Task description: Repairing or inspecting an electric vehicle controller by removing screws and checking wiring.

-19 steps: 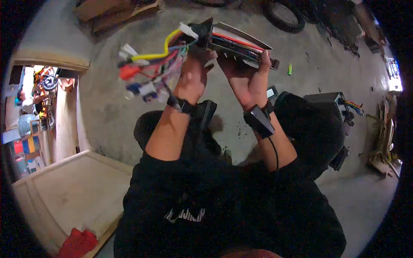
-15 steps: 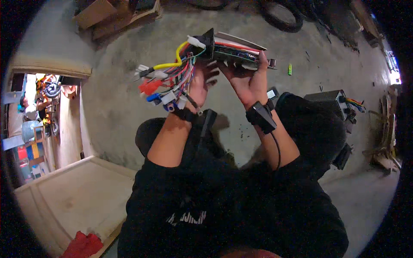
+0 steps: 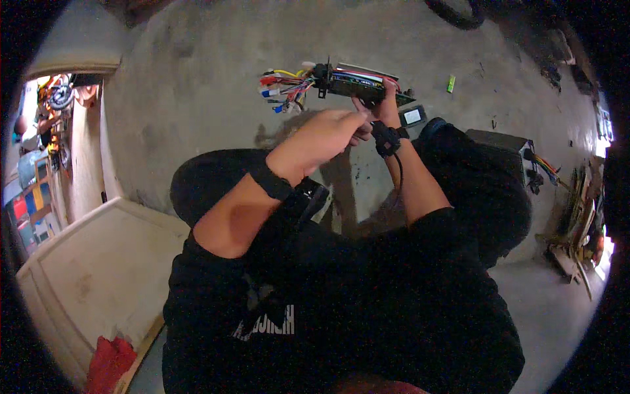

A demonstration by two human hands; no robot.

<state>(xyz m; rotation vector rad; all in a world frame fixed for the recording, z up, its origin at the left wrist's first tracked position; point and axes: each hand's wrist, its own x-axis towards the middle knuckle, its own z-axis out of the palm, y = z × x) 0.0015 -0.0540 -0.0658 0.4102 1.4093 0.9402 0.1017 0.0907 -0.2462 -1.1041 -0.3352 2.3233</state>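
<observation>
A controller circuit board (image 3: pixel 357 84) with a black end plate sits at the upper middle, held up from its right part by my right hand (image 3: pixel 388 98). My right thumb lies along its edge and the other fingers are partly hidden. From the plate, a bundle of coloured wires (image 3: pixel 289 85) with white, red and blue connectors hangs out to the left. My left hand (image 3: pixel 348 131) is crossed over to my right wrist, its fingers curled beside the black wrist device (image 3: pixel 386 138). What those fingers grip, if anything, is hidden. Both wrists wear black straps.
A dark box with a white label (image 3: pixel 412 116) lies on the concrete floor beyond my right wrist. A metal case (image 3: pixel 502 148) with coloured wires is right of my knee. A green packet (image 3: pixel 451 83) and a tyre (image 3: pixel 456 13) lie farther off. A pale panel (image 3: pixel 98 262) with red cloth (image 3: pixel 110 361) is at left.
My left hand has left the wire bundle and crossed right to my right wrist. The board stays in my right hand, now farther off, and the view has shifted.
</observation>
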